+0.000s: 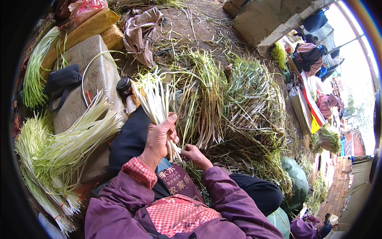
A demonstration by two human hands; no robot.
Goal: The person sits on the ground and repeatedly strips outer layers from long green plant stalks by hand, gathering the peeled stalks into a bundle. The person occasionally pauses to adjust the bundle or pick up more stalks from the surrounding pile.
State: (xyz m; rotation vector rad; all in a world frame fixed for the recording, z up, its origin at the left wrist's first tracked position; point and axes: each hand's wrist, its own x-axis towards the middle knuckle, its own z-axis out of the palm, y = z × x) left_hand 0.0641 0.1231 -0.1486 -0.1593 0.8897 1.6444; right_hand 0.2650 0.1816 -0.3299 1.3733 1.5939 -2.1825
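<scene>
My left hand point(161, 136) is closed around a bunch of pale stalks point(153, 100), which look like blanched chives. The green-white blades fan out above the fist, and the stalk ends stick out below it. Close beside those ends is my right hand point(194, 156), its fingers curled together. Whether they pinch a stalk is too small to tell. Beneath both hands, a maroon apron with printed writing point(180, 182) covers my lap. Just beyond the right hand, a heap of green and yellowed stalks point(209, 101) lies on the ground.
Left of me, a greyish block point(89, 68) bears a black pouch point(63, 78) and loose pale stalks point(80, 137). Tied bunches point(56, 191) lie below. A black-lidded container point(124, 84) stands near my knee. Messy stalks point(256, 101) and a green rounded bundle point(295, 182) are rightward. Other people sit farther right.
</scene>
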